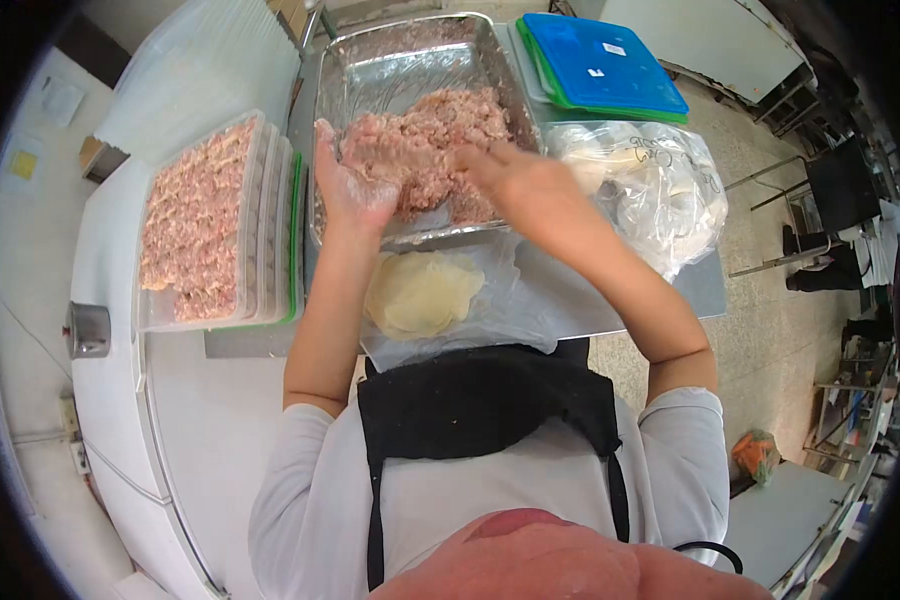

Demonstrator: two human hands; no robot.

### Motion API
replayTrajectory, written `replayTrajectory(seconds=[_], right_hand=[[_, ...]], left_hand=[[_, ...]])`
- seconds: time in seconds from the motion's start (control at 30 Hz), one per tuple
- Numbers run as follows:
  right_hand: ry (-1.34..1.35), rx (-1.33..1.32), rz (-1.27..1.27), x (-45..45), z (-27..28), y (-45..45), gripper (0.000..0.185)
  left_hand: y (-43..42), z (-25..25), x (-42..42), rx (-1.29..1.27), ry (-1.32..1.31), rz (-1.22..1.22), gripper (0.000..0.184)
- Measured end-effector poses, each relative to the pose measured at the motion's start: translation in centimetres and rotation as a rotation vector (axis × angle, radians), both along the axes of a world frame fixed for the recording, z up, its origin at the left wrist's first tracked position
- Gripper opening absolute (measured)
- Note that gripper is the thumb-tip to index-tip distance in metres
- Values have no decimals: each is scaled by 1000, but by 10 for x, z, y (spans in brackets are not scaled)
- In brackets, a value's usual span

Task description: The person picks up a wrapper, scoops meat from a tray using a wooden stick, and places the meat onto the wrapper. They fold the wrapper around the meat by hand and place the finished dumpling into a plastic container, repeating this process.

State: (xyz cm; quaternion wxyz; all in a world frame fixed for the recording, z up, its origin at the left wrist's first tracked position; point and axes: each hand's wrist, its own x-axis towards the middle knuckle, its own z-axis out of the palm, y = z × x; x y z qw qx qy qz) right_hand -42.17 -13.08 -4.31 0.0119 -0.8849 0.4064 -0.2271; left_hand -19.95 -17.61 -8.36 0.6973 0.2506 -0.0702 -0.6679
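Observation:
A metal tray (332, 75) holds a mound of raw minced meat (475, 115). Over its near left part, my left hand (355, 190) is cupped with the thumb raised; something pale, too unclear to name, lies in the whitened palm beside the meat. My right hand (525, 185) reaches in from the right with curled fingers, smeared by motion. A blurred streak runs from its fingers toward the left palm, and what it grips is unclear. Just below the tray, a stack of thin round dough wrappers (425, 292) rests on a plastic sheet (515, 315).
Stacked clear trays (198, 215) of formed meat pieces stand on the left. Behind them are nested clear plastic trays (205, 75). Blue and green lids (600, 65) lie at back right, above a plastic bag (670, 195) of pale contents. A metal cup (88, 330) sits far left.

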Motion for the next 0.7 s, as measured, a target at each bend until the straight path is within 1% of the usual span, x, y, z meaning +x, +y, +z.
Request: replayTrajectory(seconds=[0.07,0.13,0.17,0.2,0.23,0.27,0.3,0.37,0.4,0.43,0.47,0.5,0.53,0.57,0.6,0.67,0.7], right_hand=[[-41,28,19,-7,-14,-10,33],[-72,48,60,-15,-11,-19,33],[-247,104,108,-19,-9,-19,34],[-422,162,157,-23,-8,-19,35],[-422,157,160,-24,-7,-17,35],[-406,277,151,-26,-5,-14,35],[-388,398,139,-27,-1,-11,36],[-330,440,153,-28,16,-3,36],[-275,482,169,-27,22,-1,37],[-273,476,170,-23,23,0,37],[-209,487,165,-19,23,2,37],[-148,499,158,-15,23,3,37],[-152,497,154,-13,16,0,37],[-168,496,206,-11,-1,-8,36],[-185,492,257,-10,-14,-16,35],[-192,467,272,-16,-29,-38,34],[-197,452,290,-15,-25,-41,33]], left_hand=[[3,2,-1,-27,13,-15,51],[3,-2,12,-139,158,-186,44],[7,-1,14,-151,155,-185,44],[14,4,15,-292,-151,-230,45],[22,8,16,-424,-458,-270,48],[30,16,20,-438,-587,-310,75],[26,14,25,-442,-587,-312,75],[17,8,34,-693,-1266,-98,72],[17,8,35,-697,-1265,-89,72],[17,9,35,-700,-1210,-204,69],[16,9,36,-701,-1154,-320,66],[10,5,44,-707,-1155,-321,66],[1,-5,57,-838,-1348,-344,58],[-6,-15,66,-970,-1542,-365,51],[-4,-22,68,-978,-1545,-369,51],[2,-29,65,-894,-1659,-172,46],[0,-26,62,-908,-1662,-177,46]])
